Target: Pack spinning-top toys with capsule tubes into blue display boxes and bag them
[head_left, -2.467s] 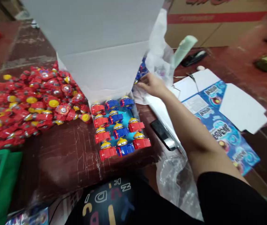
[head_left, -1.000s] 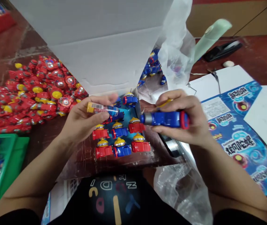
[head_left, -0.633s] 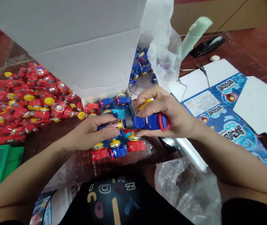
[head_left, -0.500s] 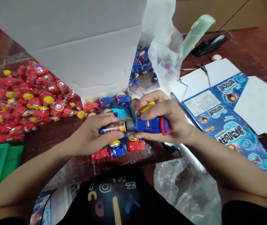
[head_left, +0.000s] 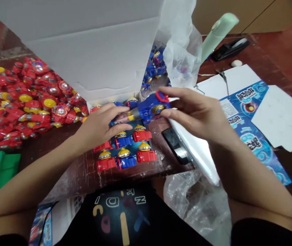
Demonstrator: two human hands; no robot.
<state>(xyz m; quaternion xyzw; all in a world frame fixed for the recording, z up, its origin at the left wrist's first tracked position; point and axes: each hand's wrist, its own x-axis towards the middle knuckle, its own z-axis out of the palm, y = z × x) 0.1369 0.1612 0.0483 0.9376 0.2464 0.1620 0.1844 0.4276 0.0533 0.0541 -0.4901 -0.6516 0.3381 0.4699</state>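
Left hand (head_left: 97,127)'s pinching the tube (head_left: 123,118), right hand (head_left: 197,114) the toy (head_left: 151,106); it slants, tube end left, over the box (head_left: 110,68)'s right edge.

Dim indoor light, glare on white plastic (head_left: 195,148), left hand (head_left: 96,126) softly blurred, dark upper-right corner

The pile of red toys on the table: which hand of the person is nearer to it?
Left. The left hand, gripping a clear tube, is just right of the pile; the right hand is farther right, at the blue toy's red-ringed end.
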